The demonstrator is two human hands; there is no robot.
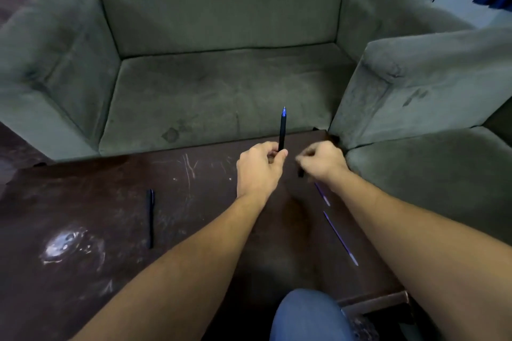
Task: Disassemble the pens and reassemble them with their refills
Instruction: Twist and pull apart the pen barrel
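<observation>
My left hand (260, 166) grips a black pen barrel (282, 130) upright above the dark wooden table (97, 230), its blue tip pointing up. To its right, my right hand (321, 160) is curled and blurred, and a small dark piece (300, 173) pokes out below its fingers. A whole black pen (150, 217) lies on the table to the left. Two thin blue refills lie on the right side: a short one (322, 194) just under my right wrist and a longer one (340, 238) nearer to me.
A grey-green armchair (216, 77) stands right behind the table, and a second one (429, 119) crowds its right corner. My knee in blue jeans (307, 315) sits at the table's near edge. The tabletop is scratched, with a glare spot (63, 243) at left.
</observation>
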